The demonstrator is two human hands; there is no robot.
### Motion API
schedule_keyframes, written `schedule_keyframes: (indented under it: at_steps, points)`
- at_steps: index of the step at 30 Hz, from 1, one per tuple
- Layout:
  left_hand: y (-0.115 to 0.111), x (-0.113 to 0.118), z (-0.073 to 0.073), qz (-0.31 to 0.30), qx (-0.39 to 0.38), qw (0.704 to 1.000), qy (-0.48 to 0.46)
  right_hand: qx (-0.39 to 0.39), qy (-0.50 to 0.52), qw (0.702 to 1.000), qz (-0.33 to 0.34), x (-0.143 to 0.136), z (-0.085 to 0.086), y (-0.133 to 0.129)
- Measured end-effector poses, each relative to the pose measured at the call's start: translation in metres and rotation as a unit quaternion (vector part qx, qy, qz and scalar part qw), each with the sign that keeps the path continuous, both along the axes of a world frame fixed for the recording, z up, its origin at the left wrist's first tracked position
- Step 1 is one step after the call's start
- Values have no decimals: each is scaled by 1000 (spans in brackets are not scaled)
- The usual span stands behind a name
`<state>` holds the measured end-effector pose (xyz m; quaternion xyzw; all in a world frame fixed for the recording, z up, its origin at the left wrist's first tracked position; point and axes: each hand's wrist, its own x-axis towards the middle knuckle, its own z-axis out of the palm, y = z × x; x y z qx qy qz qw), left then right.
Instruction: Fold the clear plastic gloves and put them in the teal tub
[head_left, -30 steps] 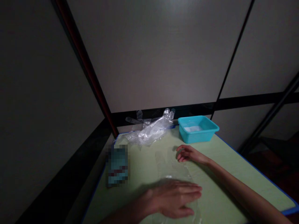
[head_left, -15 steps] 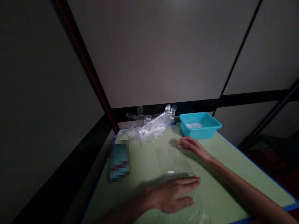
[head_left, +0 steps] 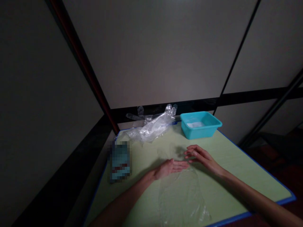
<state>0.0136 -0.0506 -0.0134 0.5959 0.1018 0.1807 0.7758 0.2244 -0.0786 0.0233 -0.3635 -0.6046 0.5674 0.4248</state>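
Note:
A clear disposable plastic glove [head_left: 181,197] lies flat on the pale green table, its cuff toward the front edge. My left hand [head_left: 170,167] is over the finger end of the glove, its fingers stretched out and pointing right. Whether it touches the film I cannot tell. Close beside those fingertips, my right hand [head_left: 200,156] hovers over the table with its fingers loosely apart and nothing held. Part of the glove's finger end is hidden behind the left hand.
At the back of the table [head_left: 227,186] is a heap of crumpled clear plastic gloves [head_left: 151,128]. A turquoise basin [head_left: 201,132] with something white inside stands at the back right. A pixelated teal packet [head_left: 120,162] lies at the left edge. Wall panels rise behind.
My left hand has moved away from me along the glove, from its cuff part toward its fingers, and has turned. My right hand has shifted slightly toward me and to the right.

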Motion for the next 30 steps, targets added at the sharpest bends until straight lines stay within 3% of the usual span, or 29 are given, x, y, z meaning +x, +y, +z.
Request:
schedule_keyframes:
  at_steps: [2, 4, 6, 9, 12, 18, 21, 26, 30]
  points:
    - [1, -4, 5, 7, -22, 1000, -20, 64, -52, 996, -35, 2, 3, -5]
    - [1, -11, 16, 15, -42, 998, -45, 151, -147, 977, -27, 4, 10, -12]
    - [1, -19, 28, 15, -62, 995, -71, 229, -252, 939, 51, 6, 19, -23]
    - [2, -29, 39, -4, -71, 995, -75, 303, -372, 853, 204, 6, 31, -39]
    - [3, -30, 35, -26, -74, 995, -57, 337, -430, 790, 276, 4, 36, -50]
    - [5, -17, 10, -46, -92, 993, -55, 372, -483, 725, 322, -3, 37, -55]
    - [5, -17, 13, -35, -92, 993, -60, 389, -498, 705, 320, -5, 37, -59]
    - [5, -22, 32, -42, -86, 991, -98, 395, -527, 687, 307, -5, 36, -67]
    - [4, -19, 27, -69, -99, 989, -88, 391, -541, 681, 302, -7, 36, -71]
